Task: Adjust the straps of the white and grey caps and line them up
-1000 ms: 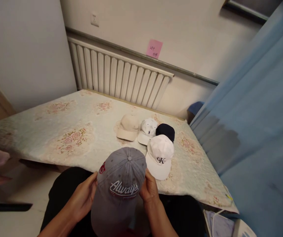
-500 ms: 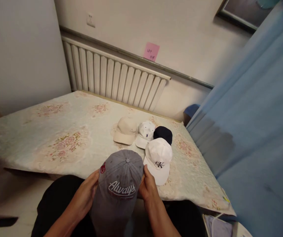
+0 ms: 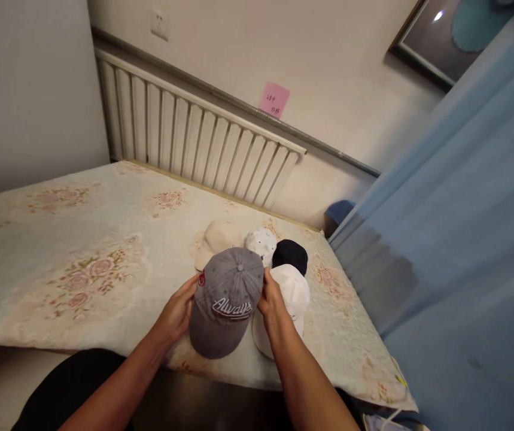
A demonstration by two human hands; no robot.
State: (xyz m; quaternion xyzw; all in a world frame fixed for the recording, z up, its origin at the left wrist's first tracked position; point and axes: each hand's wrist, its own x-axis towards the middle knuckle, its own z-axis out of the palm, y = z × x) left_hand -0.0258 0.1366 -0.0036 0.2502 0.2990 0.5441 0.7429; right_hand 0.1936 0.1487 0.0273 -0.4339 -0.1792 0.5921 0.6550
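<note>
Between my two hands is a grey baseball cap [image 3: 230, 281] with white "Always" lettering, its brim toward me. My left hand [image 3: 180, 308] is closed on its left edge, and my right hand [image 3: 271, 299] grips the right edge. The cap is over the near part of the bed; whether it touches the cover I cannot tell. Behind it are a beige cap [image 3: 218, 234] and a small white cap [image 3: 260, 242], both partly hidden. A black cap [image 3: 291, 256] lies to their right. My right hand and forearm cover part of a larger white cap [image 3: 293, 287].
The caps are on a bed with a floral cover [image 3: 117, 239]. Along the wall behind runs a white radiator [image 3: 194, 131], a pink note [image 3: 274, 100] above it. A blue curtain [image 3: 440, 251] hangs at the right. Another blue item [image 3: 340, 211] sits at the bed's far corner.
Both hands have carried the grey cap forward, away from my lap and over the bed. It now covers parts of the beige and small white caps. The view has shifted slightly.
</note>
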